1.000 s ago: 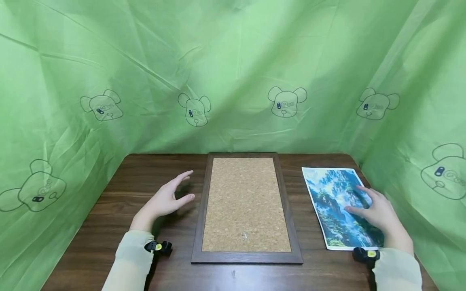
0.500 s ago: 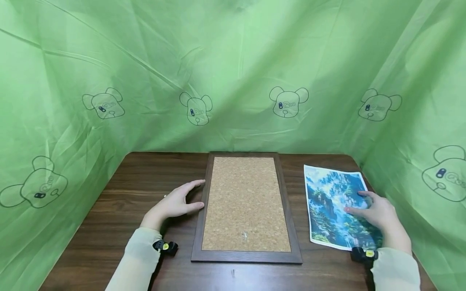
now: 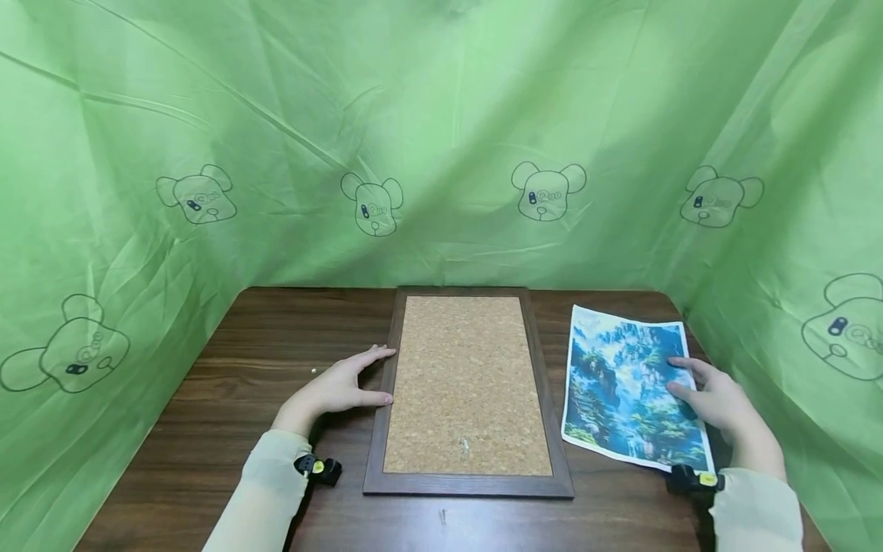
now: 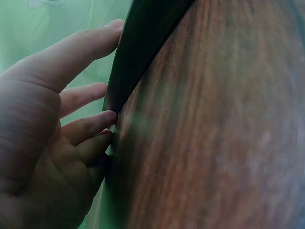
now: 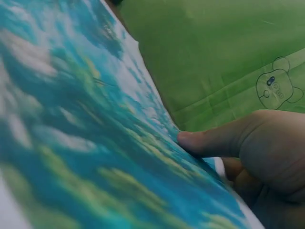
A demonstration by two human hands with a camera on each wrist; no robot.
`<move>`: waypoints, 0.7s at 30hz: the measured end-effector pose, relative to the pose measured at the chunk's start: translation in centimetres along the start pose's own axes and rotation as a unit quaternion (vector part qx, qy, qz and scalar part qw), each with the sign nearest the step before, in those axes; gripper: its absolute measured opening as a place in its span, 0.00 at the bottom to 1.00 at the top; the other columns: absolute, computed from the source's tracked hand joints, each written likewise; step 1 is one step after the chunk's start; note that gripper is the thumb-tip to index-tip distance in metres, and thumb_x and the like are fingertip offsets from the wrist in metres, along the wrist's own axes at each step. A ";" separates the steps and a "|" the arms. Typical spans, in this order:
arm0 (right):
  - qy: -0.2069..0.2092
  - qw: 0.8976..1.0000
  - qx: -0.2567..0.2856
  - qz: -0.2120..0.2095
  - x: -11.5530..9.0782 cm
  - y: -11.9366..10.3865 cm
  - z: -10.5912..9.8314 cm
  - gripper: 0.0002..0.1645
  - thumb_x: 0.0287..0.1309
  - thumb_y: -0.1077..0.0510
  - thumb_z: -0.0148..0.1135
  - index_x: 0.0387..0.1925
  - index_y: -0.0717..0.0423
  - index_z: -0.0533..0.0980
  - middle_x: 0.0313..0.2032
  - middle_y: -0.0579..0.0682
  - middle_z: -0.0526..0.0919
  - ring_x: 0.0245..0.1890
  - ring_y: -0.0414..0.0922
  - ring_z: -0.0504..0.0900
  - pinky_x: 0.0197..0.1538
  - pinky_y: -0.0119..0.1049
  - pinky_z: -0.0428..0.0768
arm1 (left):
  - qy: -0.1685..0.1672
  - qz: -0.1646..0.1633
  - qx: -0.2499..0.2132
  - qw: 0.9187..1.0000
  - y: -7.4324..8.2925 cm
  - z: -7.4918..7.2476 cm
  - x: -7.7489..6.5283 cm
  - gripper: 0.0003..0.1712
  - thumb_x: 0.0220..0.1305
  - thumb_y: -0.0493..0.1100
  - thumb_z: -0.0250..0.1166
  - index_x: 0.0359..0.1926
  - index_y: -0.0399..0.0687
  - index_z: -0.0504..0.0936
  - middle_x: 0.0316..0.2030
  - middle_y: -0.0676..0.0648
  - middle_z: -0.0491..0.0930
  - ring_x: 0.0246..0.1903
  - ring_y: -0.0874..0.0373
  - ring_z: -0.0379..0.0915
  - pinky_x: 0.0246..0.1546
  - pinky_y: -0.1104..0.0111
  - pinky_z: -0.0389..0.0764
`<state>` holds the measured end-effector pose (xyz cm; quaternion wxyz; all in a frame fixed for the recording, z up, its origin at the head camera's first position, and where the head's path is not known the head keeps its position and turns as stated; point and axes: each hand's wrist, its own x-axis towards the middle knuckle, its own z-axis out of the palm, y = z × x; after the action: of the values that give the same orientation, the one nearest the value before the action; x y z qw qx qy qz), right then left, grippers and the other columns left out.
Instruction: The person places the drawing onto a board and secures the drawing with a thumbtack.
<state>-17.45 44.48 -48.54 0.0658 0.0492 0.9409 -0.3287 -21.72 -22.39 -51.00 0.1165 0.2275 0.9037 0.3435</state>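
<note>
A corkboard (image 3: pixel 465 383) in a dark wooden frame lies in the middle of the table. My left hand (image 3: pixel 338 386) is at its left side, the fairly straight fingers and the thumb touching the frame's edge. In the left wrist view the fingertips of that hand (image 4: pixel 52 124) meet the dark side of the frame (image 4: pixel 136 47). A printed landscape picture (image 3: pixel 621 391), blue and green with a white border, is to the right of the board. My right hand (image 3: pixel 724 402) pinches its right edge; the right wrist view has the thumb (image 5: pixel 209 140) over the print and other fingers below the edge.
A dark wood-grain table (image 3: pixel 269 337) carries everything. Green cloth (image 3: pixel 441 138) with bear-head outlines encloses its back and sides. A tiny pale bead-like speck (image 3: pixel 313 371) lies left of the board. A small mark (image 3: pixel 444 517) shows on the tabletop in front.
My left hand has moved right onto the frame's left edge. The printed picture has shifted left and turned slightly, with my right hand now at its right edge. The corkboard has stayed put.
</note>
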 end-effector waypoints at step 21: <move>0.089 0.996 0.009 -0.004 -0.8 -1.9 -1.5 0.37 0.85 0.48 0.55 0.81 0.67 0.64 0.66 0.85 0.71 0.56 0.75 0.81 0.39 0.48 0.84 | 0.000 -0.016 -0.016 1.000 -0.8 0.2 0.3 0.56 0.59 0.68 0.81 0.84 0.63 0.68 0.84 0.41 0.61 0.83 0.38 0.54 0.78 0.37 0.61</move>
<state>-17.03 43.92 -46.06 -0.0203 0.0749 0.9403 -0.3313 -22.17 -22.65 -51.66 0.1252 0.2112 0.9017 0.3560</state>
